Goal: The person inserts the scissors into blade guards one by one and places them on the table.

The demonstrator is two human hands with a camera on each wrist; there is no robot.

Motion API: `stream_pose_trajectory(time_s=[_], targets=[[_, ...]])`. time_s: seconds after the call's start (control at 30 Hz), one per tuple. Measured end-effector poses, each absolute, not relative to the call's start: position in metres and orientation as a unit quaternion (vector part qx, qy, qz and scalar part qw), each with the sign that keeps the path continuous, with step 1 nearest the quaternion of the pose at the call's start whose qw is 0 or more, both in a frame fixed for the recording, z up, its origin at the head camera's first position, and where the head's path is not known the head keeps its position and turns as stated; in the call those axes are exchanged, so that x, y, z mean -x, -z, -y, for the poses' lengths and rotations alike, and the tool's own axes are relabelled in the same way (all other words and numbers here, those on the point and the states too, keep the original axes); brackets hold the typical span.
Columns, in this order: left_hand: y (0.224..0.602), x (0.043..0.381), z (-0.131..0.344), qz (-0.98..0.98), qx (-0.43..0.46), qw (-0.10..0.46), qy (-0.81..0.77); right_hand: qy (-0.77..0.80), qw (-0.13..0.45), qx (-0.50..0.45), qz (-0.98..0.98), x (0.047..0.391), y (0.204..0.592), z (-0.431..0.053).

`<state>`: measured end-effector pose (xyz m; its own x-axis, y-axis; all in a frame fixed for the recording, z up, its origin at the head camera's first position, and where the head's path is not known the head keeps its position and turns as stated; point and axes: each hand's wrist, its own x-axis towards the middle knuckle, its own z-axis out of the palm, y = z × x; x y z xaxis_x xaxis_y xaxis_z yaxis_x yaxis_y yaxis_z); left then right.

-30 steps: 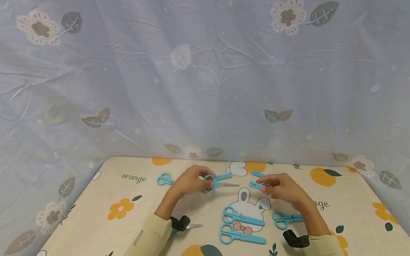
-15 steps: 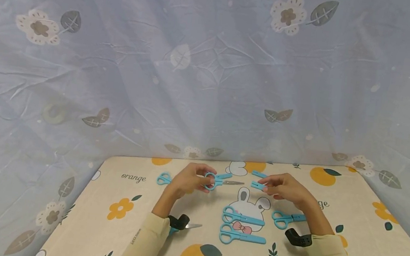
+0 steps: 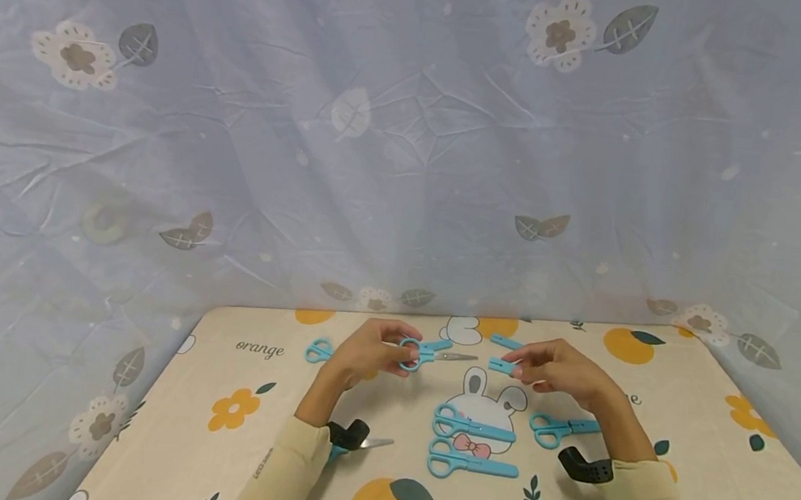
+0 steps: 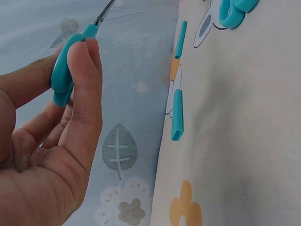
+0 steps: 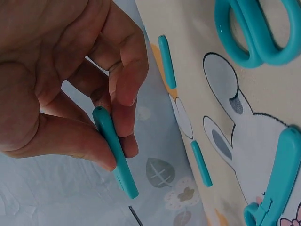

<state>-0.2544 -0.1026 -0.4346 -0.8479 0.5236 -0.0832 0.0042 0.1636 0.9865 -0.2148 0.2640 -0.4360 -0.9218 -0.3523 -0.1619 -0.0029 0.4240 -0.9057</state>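
Observation:
Scissors with blue handles are pinched at the handle loops by my left hand; their bare metal blades point right. In my right hand a blue scissor cover is held between thumb and fingers, its end facing the blade tip with a short gap between. The right wrist view shows this cover along the fingertips, the blade tip just below. Behind the hands lie two loose blue covers, one past the scissors and one past the right hand.
Two covered scissors lie side by side on the rabbit print. Another covered pair is by the right forearm. More scissors lie behind the left wrist, and an uncovered pair is partly hidden under the left wrist camera.
My left hand has brought the scissors slightly right, narrowing the gap between blade tip and cover, then stayed nearly still. The right hand keeps its pinch on the cover and has barely moved.

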Motion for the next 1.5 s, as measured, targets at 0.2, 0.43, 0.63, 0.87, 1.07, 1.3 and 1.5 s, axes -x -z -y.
stream_pose_trajectory(time_s=[0.2, 0.43, 0.63, 0.87, 1.07, 1.3, 1.5], targets=[[0.433, 0.253, 0.104, -0.735, -0.186, 0.212, -0.617, 0.534, 0.174, 0.113, -0.819, 0.212, 0.433, -0.262], [0.431, 0.253, 0.103, -0.737, -0.193, 0.213, -0.612, 0.536, 0.180, 0.125, -0.816, 0.213, 0.431, -0.260], [0.430, 0.254, 0.102, -0.739, -0.196, 0.214, -0.608, 0.531, 0.181, 0.129, -0.818, 0.214, 0.431, -0.258], [0.430, 0.254, 0.101, -0.736, -0.196, 0.216, -0.611, 0.533, 0.187, 0.140, -0.813, 0.212, 0.429, -0.257], [0.429, 0.253, 0.100, -0.742, -0.197, 0.211, -0.605, 0.536, 0.191, 0.134, -0.812, 0.212, 0.429, -0.255], [0.430, 0.253, 0.098, -0.740, -0.197, 0.211, -0.607, 0.537, 0.191, 0.131, -0.811, 0.212, 0.428, -0.251], [0.430, 0.252, 0.097, -0.736, -0.201, 0.213, -0.610, 0.535, 0.191, 0.131, -0.812, 0.212, 0.428, -0.248]])
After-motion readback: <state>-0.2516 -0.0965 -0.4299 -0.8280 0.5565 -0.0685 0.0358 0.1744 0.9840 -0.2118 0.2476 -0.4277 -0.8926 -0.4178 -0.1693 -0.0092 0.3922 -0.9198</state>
